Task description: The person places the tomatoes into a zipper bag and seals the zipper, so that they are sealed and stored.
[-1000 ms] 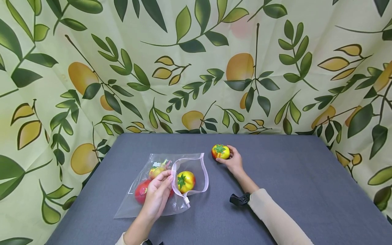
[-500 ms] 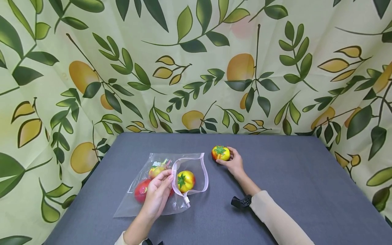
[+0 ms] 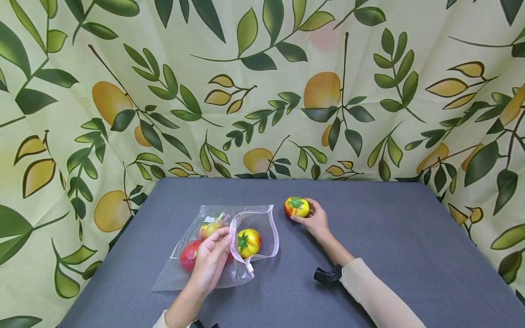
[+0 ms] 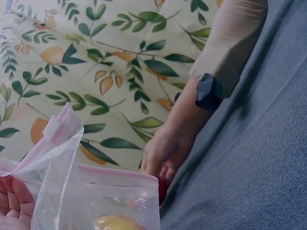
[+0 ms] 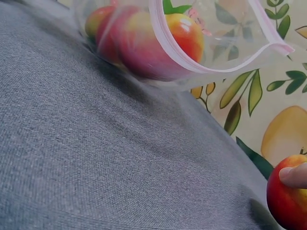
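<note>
My left hand [image 3: 211,262] pinches the pink zip rim of a clear plastic bag [image 3: 174,279] and holds its mouth apart, facing right. Just inside the mouth sits a yellow-red tomato [image 3: 249,243] with green sepals. Deeper in the bag lie a red tomato-like fruit [image 3: 189,256], partly behind the left hand, and a smaller yellow-red one [image 3: 208,228]. To the right of the bag, my right hand [image 3: 316,222] grips another yellow-red tomato [image 3: 296,207] from its right side. In the right wrist view a fingertip presses on this tomato [image 5: 284,201].
A grey cloth-covered table [image 3: 389,237] carries everything. Behind it hangs a leaf-and-fruit patterned curtain [image 3: 279,118]. The bag's zip slider [image 4: 53,128] shows in the left wrist view. A black wrist camera [image 3: 328,275] sits on the right wrist.
My right hand has shifted slightly right and toward me with the tomato in its grip. The left hand and the bag stay almost where they were.
</note>
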### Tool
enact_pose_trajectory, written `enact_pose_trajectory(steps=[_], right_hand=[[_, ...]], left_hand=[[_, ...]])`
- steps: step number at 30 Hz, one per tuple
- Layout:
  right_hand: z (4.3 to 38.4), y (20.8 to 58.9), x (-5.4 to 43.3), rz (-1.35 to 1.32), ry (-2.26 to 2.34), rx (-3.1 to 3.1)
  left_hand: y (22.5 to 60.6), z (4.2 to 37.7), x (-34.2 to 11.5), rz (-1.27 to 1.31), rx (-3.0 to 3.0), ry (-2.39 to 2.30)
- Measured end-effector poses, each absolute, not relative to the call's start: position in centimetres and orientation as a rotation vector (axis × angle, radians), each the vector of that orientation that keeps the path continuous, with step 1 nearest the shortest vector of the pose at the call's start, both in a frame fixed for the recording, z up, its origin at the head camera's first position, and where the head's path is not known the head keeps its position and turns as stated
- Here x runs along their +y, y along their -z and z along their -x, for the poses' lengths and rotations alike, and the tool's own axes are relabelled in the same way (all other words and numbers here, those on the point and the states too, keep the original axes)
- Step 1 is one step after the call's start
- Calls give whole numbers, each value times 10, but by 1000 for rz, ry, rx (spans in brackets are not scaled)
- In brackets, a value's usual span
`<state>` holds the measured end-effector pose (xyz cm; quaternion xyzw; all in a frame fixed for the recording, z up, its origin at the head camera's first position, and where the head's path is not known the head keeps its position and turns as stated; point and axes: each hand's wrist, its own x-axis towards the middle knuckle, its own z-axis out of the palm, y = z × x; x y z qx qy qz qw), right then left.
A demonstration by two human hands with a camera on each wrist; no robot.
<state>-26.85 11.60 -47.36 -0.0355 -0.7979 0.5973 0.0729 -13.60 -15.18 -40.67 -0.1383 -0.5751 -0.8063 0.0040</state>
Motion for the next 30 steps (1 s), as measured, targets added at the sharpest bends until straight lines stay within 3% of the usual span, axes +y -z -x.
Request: enact_pose_trajectory(steps=[30], right_hand=[[246, 465, 117, 80, -1849, -2456]], left_hand=[[406, 135, -151, 408, -1821, 2526]])
